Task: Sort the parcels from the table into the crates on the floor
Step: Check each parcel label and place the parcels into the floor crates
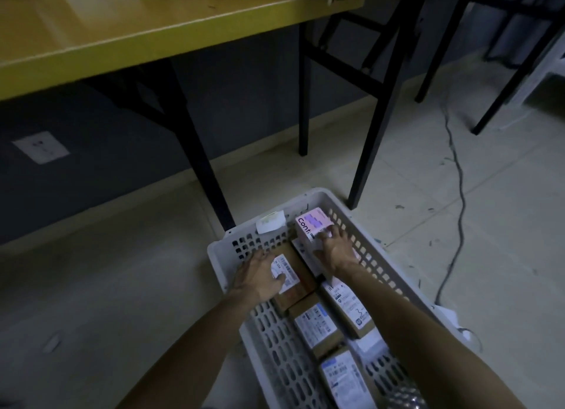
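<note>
In the floor crate (310, 194), the left hand (260, 275) lies flat on a brown parcel (298, 268) and the right hand (334, 249) spreads over a pink box (312, 223); both look light, stiff cardboard, best gripped across opposite sides.

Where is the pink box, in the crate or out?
In: the pink box lies inside the white crate's walls, under the right hand.

"Conti" on pink box (312, 225), perhaps cut off, other parcel labels (316, 324) too blurred to read
</note>
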